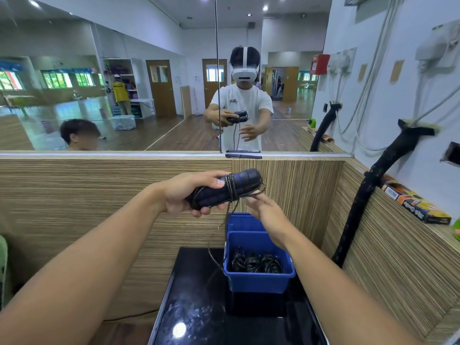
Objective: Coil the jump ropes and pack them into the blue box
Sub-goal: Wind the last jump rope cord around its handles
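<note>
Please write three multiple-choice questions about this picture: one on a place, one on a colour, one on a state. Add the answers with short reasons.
1. Where does the box stand? A) on the black table B) on the ledge C) on the floor
2. What colour are the handles in the left hand? A) red B) white C) black with blue
3. How is the cord? A) fully wound B) partly wound, tail hanging C) not wound
Answers: 1A, it sits on the black top. 2C, dark grips with a blue band. 3B, loops circle the handles, a loose end drops beside the box.
</note>
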`<state>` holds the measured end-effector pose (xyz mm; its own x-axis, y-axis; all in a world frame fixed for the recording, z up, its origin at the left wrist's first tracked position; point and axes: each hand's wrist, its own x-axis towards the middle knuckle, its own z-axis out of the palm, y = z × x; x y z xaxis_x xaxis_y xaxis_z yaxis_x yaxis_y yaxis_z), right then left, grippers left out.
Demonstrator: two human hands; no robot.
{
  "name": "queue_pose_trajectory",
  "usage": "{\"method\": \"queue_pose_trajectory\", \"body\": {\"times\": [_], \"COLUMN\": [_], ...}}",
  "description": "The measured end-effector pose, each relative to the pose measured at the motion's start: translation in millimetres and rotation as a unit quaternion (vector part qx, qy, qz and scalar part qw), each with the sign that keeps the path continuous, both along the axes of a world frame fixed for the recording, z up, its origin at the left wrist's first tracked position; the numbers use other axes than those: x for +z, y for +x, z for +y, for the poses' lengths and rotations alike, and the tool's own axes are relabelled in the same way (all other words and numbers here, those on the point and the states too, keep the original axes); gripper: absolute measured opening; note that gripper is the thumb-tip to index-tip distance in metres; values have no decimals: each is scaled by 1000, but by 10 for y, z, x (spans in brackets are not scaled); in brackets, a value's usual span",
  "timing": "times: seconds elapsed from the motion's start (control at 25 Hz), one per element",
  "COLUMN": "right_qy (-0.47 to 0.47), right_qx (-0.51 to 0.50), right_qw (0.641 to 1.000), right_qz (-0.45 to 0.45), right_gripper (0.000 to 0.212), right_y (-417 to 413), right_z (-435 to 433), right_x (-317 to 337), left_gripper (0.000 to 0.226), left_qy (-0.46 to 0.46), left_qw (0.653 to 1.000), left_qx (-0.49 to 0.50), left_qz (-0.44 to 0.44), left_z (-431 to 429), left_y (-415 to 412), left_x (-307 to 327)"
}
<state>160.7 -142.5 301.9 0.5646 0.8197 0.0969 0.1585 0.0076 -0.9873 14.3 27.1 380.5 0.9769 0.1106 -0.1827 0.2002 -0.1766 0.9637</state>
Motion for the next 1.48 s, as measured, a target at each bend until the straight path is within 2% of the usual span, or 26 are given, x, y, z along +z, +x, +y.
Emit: {"method": "queue_pose_trajectory", "body": {"times": [0.16, 0.32, 0.44, 0.56, 0.6, 0.64, 0.72, 0.76, 0.8, 0.88, 0.96, 1.04, 1.12, 1.24, 1.28, 1.36, 1.48], "right_qy": [22, 58, 85, -7, -46, -81, -134, -146, -155, -158, -142, -122, -82, 5, 7, -17, -45], "right_qx": [11, 68, 89, 98, 99, 99, 87, 73, 57, 23, 2, 21, 47, 51, 48, 40, 34], "right_qw": [1000, 993, 984, 994, 994, 989, 962, 941, 921, 894, 890, 909, 944, 986, 993, 997, 991], "right_qz": [14, 73, 132, 43, -10, -71, -222, -295, -352, -418, -434, -398, -317, -157, -104, -67, -120], "right_gripper": [37, 43, 27, 27, 27, 26, 26, 26, 26, 23, 21, 20, 16, 15, 18, 25, 33], "right_y": [-27, -58, -111, -176, -197, -214, -204, -167, -119, -8, 108, 219, 326, 377, 346, 218, -15], "right_z": [62, 93, 92, 82, 69, 47, -1, -22, -41, -80, -121, -160, -219, -263, -241, -169, -53], "right_x": [-5, -88, -44, -95, -121, -118, -37, 35, 119, 294, 411, 446, 479, 467, 406, 243, -10], "left_gripper": [49, 46, 48, 44, 43, 43, 51, 56, 58, 62, 65, 65, 64, 62, 62, 63, 63], "left_qy": [6, 0, 12, 65, 139, 252, 506, 592, 643, 680, 639, 566, 492, 304, 255, 201, 160], "left_qw": [1000, 1000, 999, 988, 973, 943, 836, 784, 751, 728, 766, 821, 866, 944, 956, 964, 960], "left_qx": [-14, -19, 2, 112, 163, 201, 214, 184, 140, 31, -38, -68, -85, -87, -70, -11, 104], "left_qz": [-10, -18, -37, -83, -91, -85, -22, 18, 52, 82, 61, 26, -14, -93, -123, -174, -205], "left_z": [-20, -62, -51, -12, 16, 60, 164, 196, 199, 134, 23, -42, -84, -183, -202, -216, -235], "left_y": [61, 113, 164, 259, 302, 335, 331, 309, 281, 243, 208, 160, 94, 12, 2, 1, 104], "left_x": [94, 125, 131, 107, 84, 47, -58, -108, -162, -243, -243, -212, -168, -87, -53, 25, 142]}}
